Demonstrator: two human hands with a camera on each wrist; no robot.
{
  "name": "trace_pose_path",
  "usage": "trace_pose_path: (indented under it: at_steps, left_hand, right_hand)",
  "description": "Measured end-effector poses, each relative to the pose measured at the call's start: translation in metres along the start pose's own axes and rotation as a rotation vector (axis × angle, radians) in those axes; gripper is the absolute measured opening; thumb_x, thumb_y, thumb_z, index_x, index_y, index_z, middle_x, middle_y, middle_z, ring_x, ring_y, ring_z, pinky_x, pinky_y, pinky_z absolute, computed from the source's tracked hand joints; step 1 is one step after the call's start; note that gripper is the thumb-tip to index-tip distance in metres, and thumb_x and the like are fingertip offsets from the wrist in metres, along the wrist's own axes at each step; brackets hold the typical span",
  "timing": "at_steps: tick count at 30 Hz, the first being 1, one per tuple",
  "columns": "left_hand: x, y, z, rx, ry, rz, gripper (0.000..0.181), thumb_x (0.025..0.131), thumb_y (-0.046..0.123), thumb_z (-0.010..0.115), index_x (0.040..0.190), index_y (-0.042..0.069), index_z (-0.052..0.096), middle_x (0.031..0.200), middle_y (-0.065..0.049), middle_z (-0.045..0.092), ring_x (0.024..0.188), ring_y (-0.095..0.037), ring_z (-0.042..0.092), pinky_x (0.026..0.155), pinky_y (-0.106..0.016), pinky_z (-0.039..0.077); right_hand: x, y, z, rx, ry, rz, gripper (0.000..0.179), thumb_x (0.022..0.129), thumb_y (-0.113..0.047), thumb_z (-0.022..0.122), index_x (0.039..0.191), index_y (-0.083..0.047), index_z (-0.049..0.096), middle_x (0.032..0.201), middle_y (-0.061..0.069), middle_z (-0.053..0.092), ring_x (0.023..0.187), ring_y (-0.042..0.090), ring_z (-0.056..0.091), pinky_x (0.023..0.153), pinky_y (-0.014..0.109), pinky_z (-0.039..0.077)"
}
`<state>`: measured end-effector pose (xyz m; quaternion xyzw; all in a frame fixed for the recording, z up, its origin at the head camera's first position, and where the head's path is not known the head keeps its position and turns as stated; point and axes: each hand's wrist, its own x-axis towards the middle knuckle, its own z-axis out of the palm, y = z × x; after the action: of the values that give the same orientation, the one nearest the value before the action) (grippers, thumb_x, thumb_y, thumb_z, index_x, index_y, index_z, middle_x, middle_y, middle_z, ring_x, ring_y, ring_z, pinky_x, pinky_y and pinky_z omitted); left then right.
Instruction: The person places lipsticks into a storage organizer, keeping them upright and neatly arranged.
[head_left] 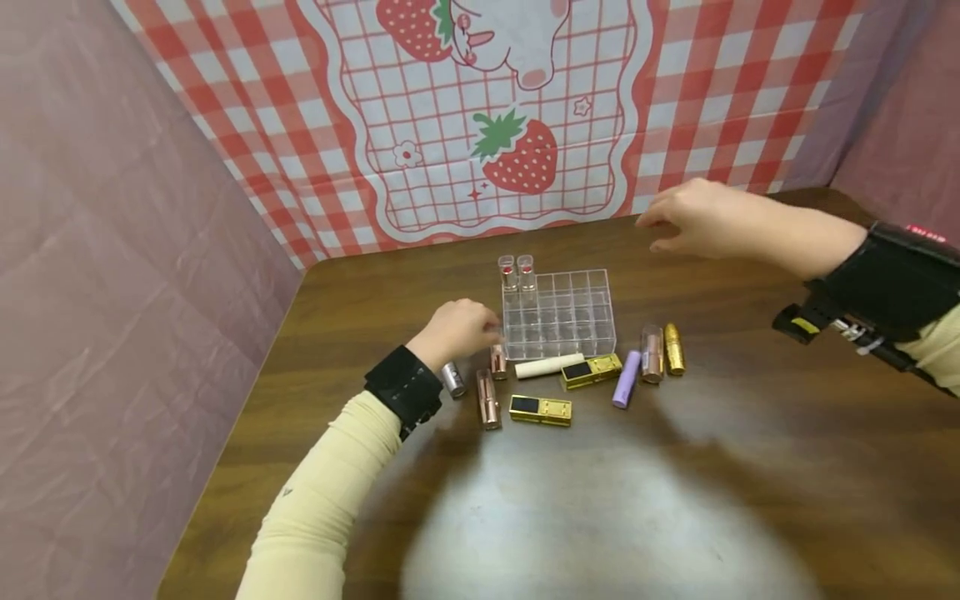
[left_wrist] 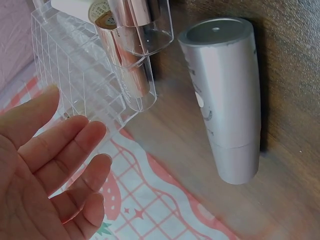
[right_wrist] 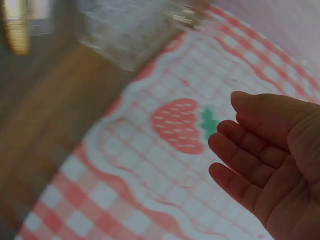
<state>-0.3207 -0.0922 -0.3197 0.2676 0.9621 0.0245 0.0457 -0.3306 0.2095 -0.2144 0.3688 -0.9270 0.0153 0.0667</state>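
My left hand point(head_left: 457, 329) hovers at the left side of a clear divided lipstick organizer point(head_left: 558, 318), fingers relaxed and holding nothing. A silver lipstick tube point(head_left: 453, 380) lies just below it and fills the right of the left wrist view. Beside that hand is a rose-gold lipstick point(head_left: 498, 363), partly hidden by the fingers. Two clear-capped lipsticks point(head_left: 527, 275) stand upright in the organizer's back left compartments. My right hand point(head_left: 708, 221) is raised to the right of the organizer, over the table's back edge, loosely bent with nothing in it.
In front of the organizer lie another rose-gold tube point(head_left: 488, 402), a cream tube point(head_left: 550, 366), two gold-and-black lipsticks point(head_left: 540, 410) and a purple tube point(head_left: 627, 379). A clear-capped tube point(head_left: 652, 354) and a gold bullet-shaped one point(head_left: 674, 350) are further right. A strawberry-print cloth point(head_left: 517, 158) hangs behind.
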Motion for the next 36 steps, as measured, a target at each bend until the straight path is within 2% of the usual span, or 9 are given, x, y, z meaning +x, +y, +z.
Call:
trace_pose_path:
  at_steps: [6, 11, 16, 24, 30, 36]
  left_hand:
    - [-0.007, -0.004, 0.002, -0.003, -0.004, -0.035, 0.025, 0.086, 0.028, 0.062, 0.104, 0.011, 0.069, 0.099, -0.004, 0.069, 0.091, -0.020, 0.063, 0.081, -0.036, 0.048]
    - [-0.009, -0.005, 0.007, -0.011, -0.005, -0.038, 0.025, 0.086, 0.027, 0.062, 0.104, 0.011, 0.070, 0.097, -0.004, 0.069, 0.089, -0.020, 0.064, 0.079, -0.037, 0.048]
    - [-0.008, -0.004, 0.010, -0.008, -0.011, -0.037, 0.026, 0.086, 0.028, 0.062, 0.104, 0.011, 0.070, 0.097, -0.003, 0.069, 0.087, -0.019, 0.064, 0.077, -0.036, 0.048]
    - [-0.005, -0.002, 0.011, 0.001, 0.004, -0.022, 0.023, 0.086, 0.028, 0.063, 0.099, 0.012, 0.071, 0.092, -0.002, 0.069, 0.081, -0.017, 0.064, 0.073, -0.035, 0.049]
    - [-0.003, -0.003, 0.011, 0.013, 0.026, -0.006, 0.019, 0.085, 0.029, 0.064, 0.092, 0.013, 0.072, 0.083, -0.001, 0.068, 0.076, -0.017, 0.062, 0.070, -0.036, 0.048]
    - [0.000, -0.003, 0.012, 0.022, 0.021, -0.003, 0.017, 0.085, 0.028, 0.064, 0.089, 0.014, 0.072, 0.081, 0.000, 0.068, 0.075, -0.018, 0.062, 0.070, -0.036, 0.048]
  right_hand:
    - [-0.017, 0.017, 0.052, 0.014, -0.075, -0.154, 0.025, 0.069, 0.012, 0.069, 0.093, 0.003, 0.065, 0.091, 0.014, 0.064, 0.081, 0.027, 0.063, 0.067, 0.037, 0.051]
    - [-0.031, 0.025, 0.085, 0.050, -0.118, -0.199, 0.025, 0.069, 0.009, 0.069, 0.092, 0.002, 0.066, 0.095, 0.014, 0.063, 0.085, 0.029, 0.062, 0.071, 0.039, 0.051]
    - [-0.044, 0.031, 0.107, 0.089, -0.121, -0.245, 0.024, 0.069, 0.011, 0.065, 0.090, 0.000, 0.066, 0.095, 0.014, 0.063, 0.086, 0.028, 0.062, 0.072, 0.039, 0.051]
    - [-0.053, 0.039, 0.126, 0.066, -0.139, -0.279, 0.024, 0.069, 0.011, 0.066, 0.091, -0.001, 0.066, 0.095, 0.011, 0.062, 0.086, 0.026, 0.062, 0.069, 0.036, 0.051]
    - [-0.056, 0.041, 0.129, 0.054, -0.153, -0.268, 0.025, 0.070, 0.009, 0.069, 0.092, -0.002, 0.067, 0.095, 0.011, 0.062, 0.087, 0.026, 0.062, 0.070, 0.035, 0.051]
    - [-0.058, 0.045, 0.132, 0.040, -0.162, -0.257, 0.024, 0.069, 0.007, 0.071, 0.091, -0.003, 0.067, 0.093, 0.009, 0.062, 0.086, 0.025, 0.061, 0.069, 0.034, 0.052]
